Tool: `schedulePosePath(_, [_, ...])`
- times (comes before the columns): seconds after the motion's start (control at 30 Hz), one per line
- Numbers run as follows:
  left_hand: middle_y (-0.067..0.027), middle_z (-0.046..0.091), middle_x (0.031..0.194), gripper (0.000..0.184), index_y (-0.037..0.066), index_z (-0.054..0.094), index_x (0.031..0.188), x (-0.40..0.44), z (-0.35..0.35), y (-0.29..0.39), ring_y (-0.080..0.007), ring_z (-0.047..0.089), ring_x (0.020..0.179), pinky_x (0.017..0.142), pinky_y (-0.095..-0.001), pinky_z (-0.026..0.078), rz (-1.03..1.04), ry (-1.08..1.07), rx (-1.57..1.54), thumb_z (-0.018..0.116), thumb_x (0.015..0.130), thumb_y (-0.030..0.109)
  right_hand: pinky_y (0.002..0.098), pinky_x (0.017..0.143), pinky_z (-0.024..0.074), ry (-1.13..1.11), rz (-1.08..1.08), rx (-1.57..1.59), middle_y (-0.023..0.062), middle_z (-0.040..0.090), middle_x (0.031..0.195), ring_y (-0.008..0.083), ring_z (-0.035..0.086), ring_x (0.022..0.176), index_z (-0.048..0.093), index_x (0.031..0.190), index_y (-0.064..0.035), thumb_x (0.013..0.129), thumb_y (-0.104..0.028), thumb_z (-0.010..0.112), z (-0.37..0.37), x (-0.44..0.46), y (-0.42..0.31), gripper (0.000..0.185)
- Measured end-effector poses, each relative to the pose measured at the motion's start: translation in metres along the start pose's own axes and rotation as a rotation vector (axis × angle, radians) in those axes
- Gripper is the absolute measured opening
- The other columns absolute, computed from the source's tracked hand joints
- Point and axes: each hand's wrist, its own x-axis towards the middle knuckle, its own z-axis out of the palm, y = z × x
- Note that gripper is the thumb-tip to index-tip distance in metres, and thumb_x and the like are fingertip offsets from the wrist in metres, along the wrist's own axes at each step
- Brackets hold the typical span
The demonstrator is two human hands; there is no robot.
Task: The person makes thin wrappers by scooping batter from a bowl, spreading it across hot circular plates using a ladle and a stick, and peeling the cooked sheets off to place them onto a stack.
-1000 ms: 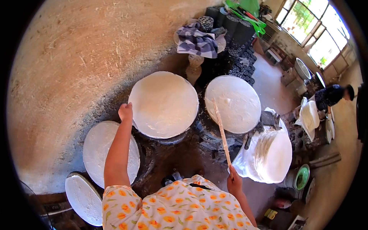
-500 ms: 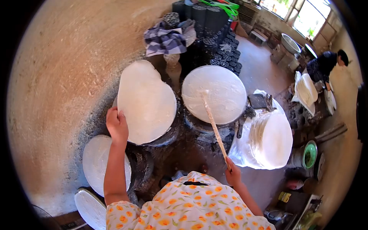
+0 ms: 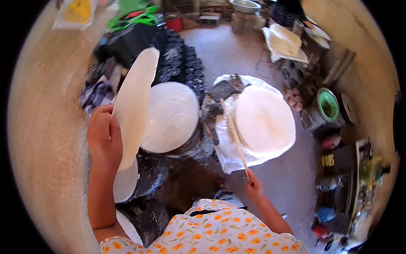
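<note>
Pinched in my left hand (image 3: 105,137) is the edge of a thin round flatbread (image 3: 134,106). The flatbread is raised and seen at a steep slant, overlapping the left side of a round griddle (image 3: 174,114) with a white layer on it. A thin wooden stick (image 3: 235,137) sits in my right hand (image 3: 254,188). Its far end reaches the left edge of a stack of flatbreads (image 3: 265,120); whether it touches is unclear. Under the stack lies a white plastic sheet (image 3: 230,163).
More round griddles (image 3: 126,182) stand at lower left. Beyond are stacked black coal briquettes (image 3: 177,61) and a checked cloth (image 3: 98,94). A green basin (image 3: 327,103) and a cluttered shelf (image 3: 349,182) line the right. At the back, a partly visible person stands near another flatbread pile (image 3: 284,42).
My view has swung right. My left hand has lifted the flatbread and tilted it steeply. The stick has moved from over the griddle to beside the stack.
</note>
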Motion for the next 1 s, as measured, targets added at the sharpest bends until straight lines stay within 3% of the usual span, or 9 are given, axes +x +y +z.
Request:
schedulePosePath(0.03, [-0.0168, 0.058, 0.092, 0.005, -0.001, 0.051, 0.080, 0.013, 0.016, 0.018, -0.0320, 0.056, 0.081, 0.071, -0.0365, 0.046, 0.118, 0.031, 0.009, 0.052, 0.079, -0.007, 0.0223, 0.063, 0.0429, 0.184, -0.182, 0.024, 0.0011, 0.060, 0.097, 0.0073, 0.051, 0.072, 0.048, 0.134, -0.0111, 0.079, 0.008, 0.051, 0.000, -0.001, 0.018, 0.059])
schedulePosePath(0.13, [-0.0180, 0.059, 0.097, 0.005, -0.002, 0.053, 0.080, 0.034, 0.071, 0.070, -0.0318, 0.060, 0.082, 0.071, -0.0369, 0.051, 0.424, 0.077, -0.042, 0.056, 0.076, -0.005, 0.0202, 0.056, 0.0380, 0.367, 0.057, -0.052, 0.0005, 0.059, 0.096, 0.0043, 0.043, 0.063, 0.047, 0.135, -0.0102, 0.079, 0.008, 0.050, -0.032, -0.026, 0.036, 0.059])
schedulePosePath(0.3, [-0.0220, 0.063, 0.099, 0.025, -0.012, 0.058, 0.103, -0.004, 0.221, 0.137, -0.0349, 0.064, 0.088, 0.079, -0.0390, 0.053, 0.640, 0.006, -0.427, 0.055, 0.079, -0.003, 0.0230, 0.066, 0.0453, 0.633, 0.287, 0.031, 0.0068, 0.062, 0.114, 0.0074, 0.054, 0.074, 0.047, 0.135, -0.0100, 0.077, 0.007, 0.048, -0.070, -0.073, 0.079, 0.060])
schedulePosePath(0.47, [-0.0184, 0.058, 0.105, 0.016, -0.006, 0.059, 0.090, -0.091, 0.342, 0.197, -0.0299, 0.061, 0.090, 0.077, -0.0342, 0.052, 0.686, -0.240, -0.597, 0.053, 0.078, 0.004, 0.0225, 0.062, 0.0435, 0.796, 0.428, 0.032, 0.0031, 0.062, 0.117, 0.0070, 0.049, 0.068, 0.046, 0.136, -0.0096, 0.077, 0.008, 0.045, -0.085, -0.104, 0.085, 0.062])
schedulePosePath(0.53, [-0.0215, 0.060, 0.108, 0.027, -0.006, 0.057, 0.107, -0.129, 0.369, 0.210, -0.0362, 0.057, 0.106, 0.093, -0.0409, 0.046, 0.384, -0.610, -0.695, 0.057, 0.082, 0.004, 0.0188, 0.052, 0.0337, 0.856, 0.362, 0.046, -0.0035, 0.060, 0.106, 0.0017, 0.037, 0.059, 0.043, 0.138, -0.0092, 0.076, 0.011, 0.043, -0.083, -0.114, 0.106, 0.065])
schedulePosePath(0.63, [-0.0230, 0.055, 0.117, 0.037, -0.006, 0.053, 0.114, -0.163, 0.394, 0.207, -0.0374, 0.048, 0.117, 0.103, -0.0447, 0.035, 0.644, -0.603, -0.399, 0.057, 0.079, 0.007, 0.0184, 0.053, 0.0340, 0.803, 0.371, 0.075, -0.0023, 0.060, 0.111, 0.0016, 0.038, 0.060, 0.042, 0.139, -0.0086, 0.076, 0.011, 0.043, -0.087, -0.114, 0.107, 0.065])
schedulePosePath(0.8, [-0.0241, 0.052, 0.121, 0.046, -0.007, 0.051, 0.116, -0.165, 0.383, 0.195, -0.0379, 0.044, 0.121, 0.105, -0.0444, 0.032, 0.558, -0.713, -0.648, 0.059, 0.074, 0.008, 0.0195, 0.056, 0.0378, 0.626, 0.193, -0.003, 0.0019, 0.060, 0.116, 0.0055, 0.041, 0.064, 0.044, 0.137, -0.0052, 0.076, 0.011, 0.044, -0.101, -0.064, 0.089, 0.063])
schedulePosePath(0.87, [-0.0238, 0.051, 0.123, 0.049, -0.007, 0.050, 0.117, -0.178, 0.370, 0.183, -0.0372, 0.044, 0.122, 0.104, -0.0421, 0.033, 0.481, -0.585, -0.694, 0.061, 0.071, 0.006, 0.0192, 0.056, 0.0373, 0.496, 0.049, -0.039, 0.0029, 0.060, 0.116, 0.0056, 0.040, 0.064, 0.043, 0.136, -0.0039, 0.076, 0.011, 0.044, -0.100, -0.030, 0.084, 0.063])
schedulePosePath(1.0, [-0.0220, 0.048, 0.128, 0.051, -0.006, 0.049, 0.119, -0.192, 0.297, 0.152, -0.0352, 0.043, 0.123, 0.104, -0.0401, 0.034, 0.178, -0.722, -0.524, 0.061, 0.072, 0.008, 0.0166, 0.057, 0.0359, 0.146, -0.126, 0.003, 0.0026, 0.056, 0.122, 0.0037, 0.040, 0.065, 0.041, 0.137, -0.0018, 0.077, 0.012, 0.043, -0.087, 0.048, 0.051, 0.062])
